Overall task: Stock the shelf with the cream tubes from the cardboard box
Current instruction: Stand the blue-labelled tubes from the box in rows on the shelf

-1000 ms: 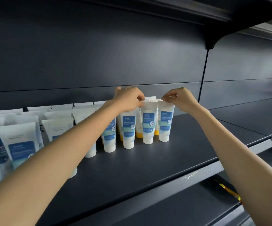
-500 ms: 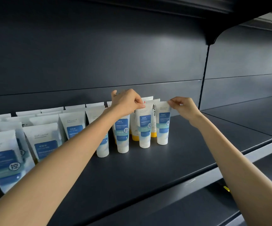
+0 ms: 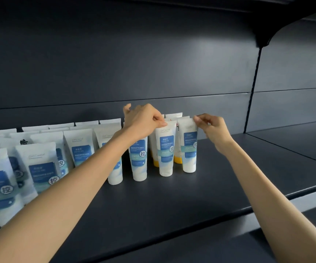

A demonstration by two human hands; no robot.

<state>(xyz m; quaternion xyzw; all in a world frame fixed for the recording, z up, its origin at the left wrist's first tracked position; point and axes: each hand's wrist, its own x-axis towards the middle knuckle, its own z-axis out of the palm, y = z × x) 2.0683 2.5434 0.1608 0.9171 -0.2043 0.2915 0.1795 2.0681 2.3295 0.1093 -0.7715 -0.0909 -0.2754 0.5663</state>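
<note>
dark grey shelf [image 3: 172, 205] carries everything. left of the left hand [image 3: 142, 120], rows of white-and-blue cream tubes [image 3: 41, 168] stand upright, caps down, flat crimped ends up. the left hand's curled fingers pinch the top crimp of one upright tube [image 3: 165, 149]. the right hand [image 3: 213, 128] pinches the top corner of the neighbouring tube [image 3: 189, 149], just beside it. orange-capped tubes [image 3: 177, 159] stand behind these, before the back panel [image 3: 115, 63].

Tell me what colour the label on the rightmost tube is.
The label is blue; head view shows it best.
</note>
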